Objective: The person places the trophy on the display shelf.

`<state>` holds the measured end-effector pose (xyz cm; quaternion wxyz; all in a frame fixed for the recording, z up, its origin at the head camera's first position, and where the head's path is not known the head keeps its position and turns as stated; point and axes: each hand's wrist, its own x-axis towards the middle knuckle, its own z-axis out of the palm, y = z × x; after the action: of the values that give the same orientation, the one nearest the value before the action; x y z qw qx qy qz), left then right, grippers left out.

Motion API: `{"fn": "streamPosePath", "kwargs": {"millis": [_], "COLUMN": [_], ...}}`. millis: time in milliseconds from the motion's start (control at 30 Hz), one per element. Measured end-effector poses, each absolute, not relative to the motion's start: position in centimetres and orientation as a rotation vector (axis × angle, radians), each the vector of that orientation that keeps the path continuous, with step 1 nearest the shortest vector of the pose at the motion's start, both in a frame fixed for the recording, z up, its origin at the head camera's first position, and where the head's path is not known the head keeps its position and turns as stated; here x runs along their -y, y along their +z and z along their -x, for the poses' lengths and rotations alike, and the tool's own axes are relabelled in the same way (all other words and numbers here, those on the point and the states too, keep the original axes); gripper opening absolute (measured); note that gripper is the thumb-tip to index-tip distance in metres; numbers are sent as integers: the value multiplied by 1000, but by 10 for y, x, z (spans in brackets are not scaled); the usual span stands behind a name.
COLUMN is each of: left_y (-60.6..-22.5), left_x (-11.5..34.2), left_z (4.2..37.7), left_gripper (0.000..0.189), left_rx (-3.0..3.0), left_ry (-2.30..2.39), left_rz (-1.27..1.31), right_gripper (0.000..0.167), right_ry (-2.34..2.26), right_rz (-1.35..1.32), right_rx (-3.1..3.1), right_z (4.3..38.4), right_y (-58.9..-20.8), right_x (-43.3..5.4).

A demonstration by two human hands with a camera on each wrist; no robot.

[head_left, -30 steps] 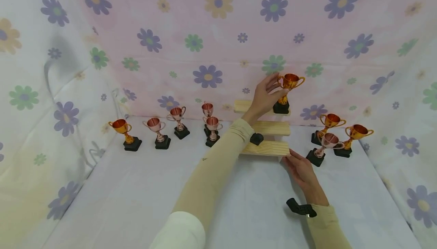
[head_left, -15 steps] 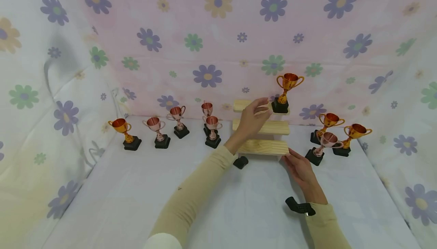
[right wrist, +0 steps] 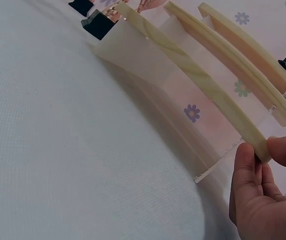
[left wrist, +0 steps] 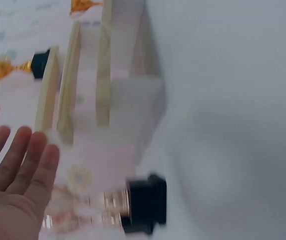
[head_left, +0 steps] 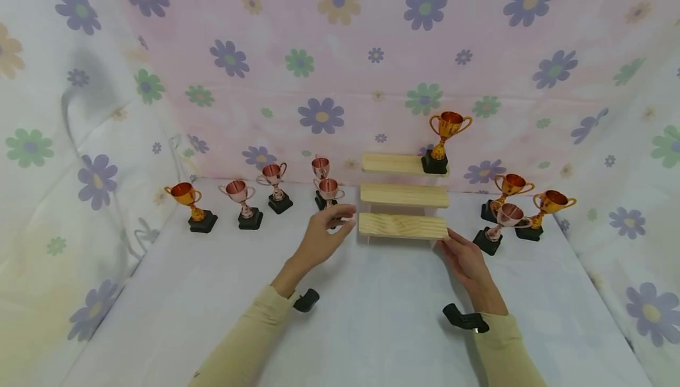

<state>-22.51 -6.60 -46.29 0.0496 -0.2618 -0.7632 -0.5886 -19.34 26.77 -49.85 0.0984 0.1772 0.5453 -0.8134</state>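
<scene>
A three-tier display stand (head_left: 405,195) with pale wooden boards and see-through side panels stands near the back wall. On the right end of its top board a gold trophy cup (head_left: 450,126) is upright on a black base. My right hand (head_left: 468,263) pinches the right end of the lowest board between thumb and fingers, plainest in the right wrist view. Left of the stand, my left hand (head_left: 321,236) hovers with nothing in it, its fingers nearly straight in the left wrist view. It partly covers the front one of two rose-gold trophies (head_left: 328,189).
Further left stand two more rose-gold trophies (head_left: 238,192) and a gold trophy (head_left: 186,195). Right of the stand, near my right hand, another rose-gold trophy (head_left: 511,216) is grouped with two gold trophies (head_left: 552,202). A flowered cloth (head_left: 265,33) hangs behind the white tabletop (head_left: 382,322).
My left hand has let go of the gold trophy on the top board and moved down and left, off the stand. My right hand has kept its hold on the lowest board.
</scene>
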Motion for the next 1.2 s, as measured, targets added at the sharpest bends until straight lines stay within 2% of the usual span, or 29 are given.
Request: {"fn": "streamPosePath", "kwargs": {"millis": [233,467,733,1200], "left_y": [-472,-487,-483,-489], "left_x": [132,165,156,128], "left_z": [222,243,269,286], "left_gripper": [30,36,59,61], "left_rx": [2437,2307,2234,2060], "left_ry": [-1781,-1834,-1964,-2133], "left_rz": [500,424,406,358], "right_gripper": [57,57,56,56], "right_ry": [-2414,-2419,-2412,-2411], "right_rz": [-561,-561,-559,-574], "right_rx": [-1578,-1592,-1619,-1611], "right_z": [192,191,192,194], "right_y": [-494,-492,-496,-498], "right_x": [-266,-266,-266,-266]}}
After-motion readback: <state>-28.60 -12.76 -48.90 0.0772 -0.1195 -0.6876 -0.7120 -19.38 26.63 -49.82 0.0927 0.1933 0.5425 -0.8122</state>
